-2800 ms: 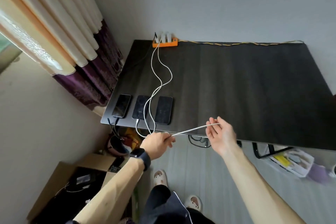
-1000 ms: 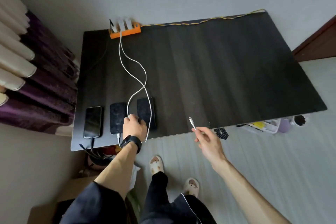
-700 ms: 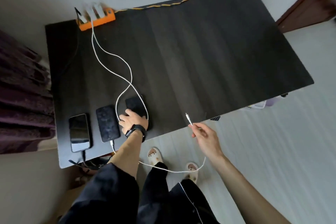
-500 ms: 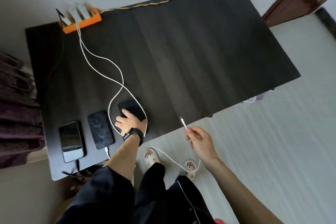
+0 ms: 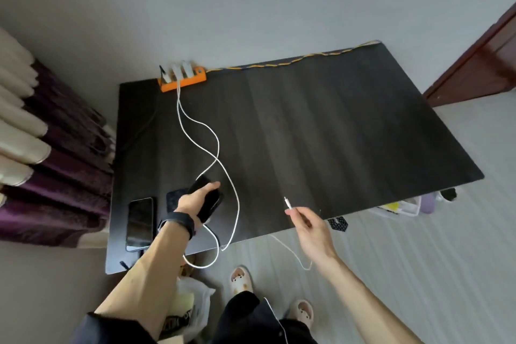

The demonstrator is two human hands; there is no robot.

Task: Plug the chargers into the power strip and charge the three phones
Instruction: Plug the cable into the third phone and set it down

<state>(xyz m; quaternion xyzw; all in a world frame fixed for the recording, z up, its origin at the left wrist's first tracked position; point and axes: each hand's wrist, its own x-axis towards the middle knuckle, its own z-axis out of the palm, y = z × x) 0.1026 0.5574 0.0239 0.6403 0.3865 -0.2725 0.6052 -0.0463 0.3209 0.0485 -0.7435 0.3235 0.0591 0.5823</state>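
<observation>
Floor, nearest: two pale slippers [image 5: 241, 282] are standing short of the table's near edge; a plastic bag [image 5: 196, 304] is sitting under that edge.
Right hand [image 5: 310, 229]: it is hovering at the near edge, thumb and fingers pinching a white cable plug [image 5: 287, 203] with the tip pointing up; its lead is hanging below the edge.
Left hand [image 5: 194, 200]: it is wearing a dark wristband [image 5: 178, 225], with fingers curling round a black phone [image 5: 208, 198] held tilted over the near-left tabletop.
Phones, three: one in the grip, a second phone [image 5: 174, 195] lying partly hidden behind that hand, a third phone [image 5: 139, 220] lying flat near the left edge.
Table [image 5: 349, 134]: the whole right half is lying bare; a basket [image 5: 402, 205] is showing below the right near edge.
White cables [image 5: 216, 145], two: they are crossing once mid-table and both are dropping over the near edge.
Left side: a purple curtain [image 5: 55, 176] is crowding the table's left edge.
Far edge: an orange power strip [image 5: 183, 83] is sitting at the back-left corner against the wall, carrying white chargers [image 5: 178, 70], seemingly three; a braided cord [image 5: 293, 60] is running along the back edge.
Right, far: a brown door [image 5: 474, 70] is standing well apart.
</observation>
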